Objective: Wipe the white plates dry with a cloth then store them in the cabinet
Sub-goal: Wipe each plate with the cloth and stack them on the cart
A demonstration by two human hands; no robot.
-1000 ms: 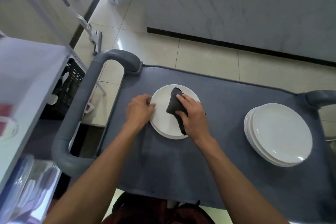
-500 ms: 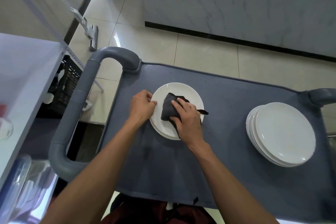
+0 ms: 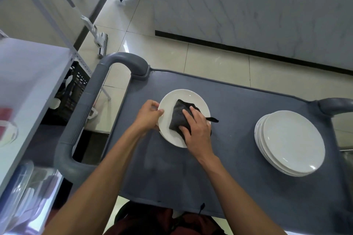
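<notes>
We look down on a grey cart [image 3: 238, 158] on which the work is laid out. Our left hand [image 3: 148, 115] grips the left rim of a white plate [image 3: 168, 120]: the thumb lies on top of the rim, and the other fingers [image 3: 150, 104] curl round the edge, their tips hidden beneath it. Our right hand [image 3: 196, 131] lies flat on a dark cloth [image 3: 177, 116], which is folded into a rough square on the middle of the plate. The fingers of this hand are straight and slightly spread, pressing down on the cloth; the thumb rests along the cloth's near edge. A small loop of the cloth sticks out to the right of the knuckles, over the plate's rim. Beyond the fingertips, the far half of the plate is bare. The plate rests on the cart's top, with its left rim in the left hand's grip; whether that rim is raised off the surface we cannot tell. Well apart, to the right of the right hand, a stack of white plates [image 3: 292, 141] sits on the same surface. To the left of the left hand curves the cart's handle [image 3: 80, 118], and past it stands a white shelf unit [image 3: 28, 86].
</notes>
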